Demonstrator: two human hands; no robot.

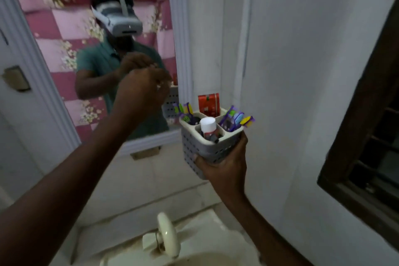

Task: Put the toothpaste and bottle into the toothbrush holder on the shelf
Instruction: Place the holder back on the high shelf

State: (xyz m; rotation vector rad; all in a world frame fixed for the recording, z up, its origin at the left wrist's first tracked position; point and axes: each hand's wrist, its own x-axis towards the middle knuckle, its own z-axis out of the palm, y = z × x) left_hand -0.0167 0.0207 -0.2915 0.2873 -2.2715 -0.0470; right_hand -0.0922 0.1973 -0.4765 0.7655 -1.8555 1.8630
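Note:
My right hand [224, 166] grips a grey perforated toothbrush holder [194, 147] from below and holds it in the air in front of the wall. A white-capped bottle [207, 124] stands in its front compartment. A red toothpaste box [209, 103] sticks up from the back compartment. Colourful toothbrushes [234, 119] fill the right compartment, and more toothbrushes [183, 110] lean out on the left. My left hand [144, 84] hovers up and to the left of the holder, fingers loosely curled, with nothing seen in it.
A white-framed mirror [179, 28] on the wall reflects a person wearing a headset. Below are a cream tap [167, 235] and a washbasin [194, 252]. A dark wooden window frame [356, 136] stands at the right. A small bracket [144, 154] sits under the mirror.

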